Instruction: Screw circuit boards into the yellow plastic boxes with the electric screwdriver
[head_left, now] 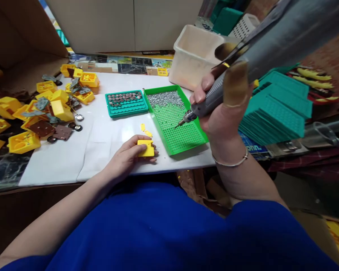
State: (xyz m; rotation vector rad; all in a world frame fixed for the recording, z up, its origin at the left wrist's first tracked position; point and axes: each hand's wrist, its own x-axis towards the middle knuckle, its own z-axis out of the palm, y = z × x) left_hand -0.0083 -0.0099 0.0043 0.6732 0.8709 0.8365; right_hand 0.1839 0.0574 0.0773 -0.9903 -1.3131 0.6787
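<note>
The left hand (128, 154) lies palm down on the white table sheet (101, 131), fingers curled around a small yellow plastic block (146, 148) just left of the bright green perforated plastic tray (186, 139). The right hand (223, 109), raised with wrist bent, grips a grey electric screwdriver (214, 98), its tip hovering over the tray's holes, near the heap of silver screws (165, 98) at its far end.
</note>
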